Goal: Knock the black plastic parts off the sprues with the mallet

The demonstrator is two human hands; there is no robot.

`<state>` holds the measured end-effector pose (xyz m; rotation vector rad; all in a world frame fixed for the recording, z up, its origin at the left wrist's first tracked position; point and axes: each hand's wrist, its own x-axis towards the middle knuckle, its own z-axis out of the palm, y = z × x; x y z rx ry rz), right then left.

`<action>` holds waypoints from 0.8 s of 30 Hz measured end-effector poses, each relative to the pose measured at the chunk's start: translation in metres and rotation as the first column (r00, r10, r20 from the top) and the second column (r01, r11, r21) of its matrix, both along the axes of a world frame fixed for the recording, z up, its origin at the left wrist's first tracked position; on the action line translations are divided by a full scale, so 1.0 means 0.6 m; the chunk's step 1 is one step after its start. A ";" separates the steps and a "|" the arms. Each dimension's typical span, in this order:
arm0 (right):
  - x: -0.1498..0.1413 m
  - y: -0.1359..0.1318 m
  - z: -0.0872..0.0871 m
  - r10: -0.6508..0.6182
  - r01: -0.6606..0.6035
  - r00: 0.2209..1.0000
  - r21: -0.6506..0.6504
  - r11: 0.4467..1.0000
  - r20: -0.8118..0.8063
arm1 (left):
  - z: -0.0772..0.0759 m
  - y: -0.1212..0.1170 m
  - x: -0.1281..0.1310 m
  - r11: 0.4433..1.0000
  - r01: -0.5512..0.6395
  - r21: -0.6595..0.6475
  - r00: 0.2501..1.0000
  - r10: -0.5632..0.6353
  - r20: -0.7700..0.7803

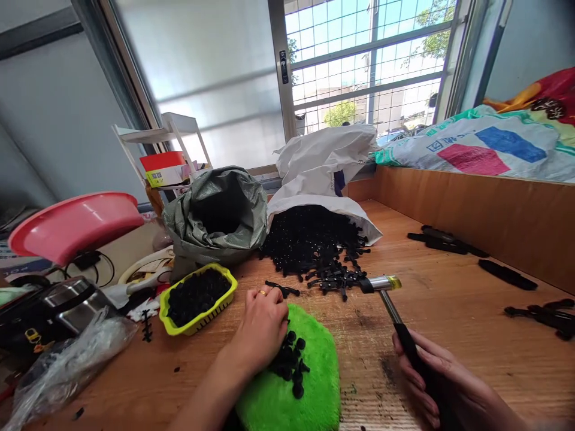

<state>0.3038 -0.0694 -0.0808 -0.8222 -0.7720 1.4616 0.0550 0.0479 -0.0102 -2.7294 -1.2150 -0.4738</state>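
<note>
My right hand (433, 380) is wrapped round the black grip of a small hammer (390, 306). The hammer's silver head, with one black face and one yellow face, is raised near the black parts on the table. At the edge of a fuzzy green cushion (314, 353), my left hand (265, 323) has its fingers curled down; what they hold, if anything, is hidden. Several small round-headed black pieces (294, 359) lie on the cushion beside that hand. Just beyond its fingers is a branched black plastic part (283, 290).
A yellow basket (231, 286) full of small black pieces stands left, before an open grey-green sack (215, 242). Black parts (314, 239) spill from a white sack (323, 161). More black strips (507, 274) lie right, by a wooden side panel (471, 209). A pink basin (81, 221) is far left.
</note>
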 end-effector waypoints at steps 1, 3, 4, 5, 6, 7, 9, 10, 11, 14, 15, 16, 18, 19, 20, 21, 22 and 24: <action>0.000 0.000 -0.001 -0.003 0.003 1.000 0.002 1.000 0.002 | 0.000 -0.001 0.002 1.000 0.011 -0.013 1.000 -0.011 -0.007; 0.000 0.001 -0.004 -0.007 0.007 1.000 0.014 1.000 0.004 | 0.002 0.000 0.000 0.997 0.037 -0.073 0.999 -0.036 0.011; -0.001 0.002 -0.006 -0.007 0.007 1.000 0.022 1.000 0.004 | 0.005 0.004 -0.004 0.992 0.053 -0.114 0.998 -0.049 0.039; -0.001 0.003 -0.007 -0.005 0.004 1.000 0.031 1.000 0.004 | 0.009 0.011 -0.008 0.987 0.068 -0.146 0.996 -0.057 0.076; -0.001 0.004 -0.008 0.000 0.000 1.000 0.041 0.999 0.003 | 0.014 0.022 -0.012 0.985 0.071 -0.159 0.992 -0.053 0.117; -0.001 0.006 -0.009 0.007 -0.007 1.000 0.050 0.999 0.002 | 0.019 0.036 -0.015 0.986 0.058 -0.155 0.988 -0.035 0.151; -0.002 0.008 -0.010 0.023 -0.023 1.000 0.065 0.998 0.000 | 0.027 0.073 -0.017 0.993 -0.006 -0.120 0.988 0.024 0.155; -0.002 0.009 -0.011 0.032 -0.031 0.999 0.072 0.997 -0.004 | 0.028 0.094 -0.015 0.993 -0.034 -0.113 0.992 0.047 0.117; -0.002 0.009 -0.011 0.039 -0.038 0.999 0.080 0.996 -0.009 | 0.028 0.115 -0.010 0.992 -0.047 -0.120 0.997 0.055 0.061; -0.002 0.011 -0.013 0.054 -0.051 0.998 0.106 0.993 -0.028 | 0.013 0.165 0.011 0.982 -0.031 -0.184 0.997 0.017 -0.075; -0.002 0.011 -0.013 0.055 -0.051 0.998 0.113 0.992 -0.033 | 0.006 0.175 0.018 0.978 -0.027 -0.206 0.995 0.006 -0.104; -0.002 0.011 -0.014 0.056 -0.052 0.998 0.118 0.992 -0.037 | -0.003 0.183 0.025 0.974 -0.032 -0.223 0.991 0.002 -0.131; -0.001 0.012 -0.015 0.059 -0.053 0.997 0.125 0.991 -0.045 | -0.017 0.190 0.032 0.968 -0.064 -0.242 0.985 0.021 -0.173; 0.000 0.012 -0.016 0.062 -0.055 0.997 0.127 0.990 -0.050 | -0.023 0.190 0.034 0.966 -0.085 -0.244 0.982 0.040 -0.185; 0.000 0.011 -0.018 0.065 -0.057 0.996 0.129 0.990 -0.055 | -0.027 0.188 0.033 0.964 -0.107 -0.242 0.980 0.060 -0.191; 0.000 0.010 -0.019 0.070 -0.062 0.996 0.129 0.990 -0.062 | -0.030 0.186 0.031 0.963 -0.124 -0.240 0.978 0.078 -0.193; 0.000 0.009 -0.021 0.079 -0.070 0.995 0.129 0.989 -0.068 | -0.031 0.183 0.029 0.961 -0.136 -0.240 0.977 0.090 -0.192; 0.001 0.006 -0.026 0.086 -0.075 0.992 0.116 0.990 -0.091 | -0.029 0.175 0.023 0.956 -0.148 -0.254 0.977 0.101 -0.188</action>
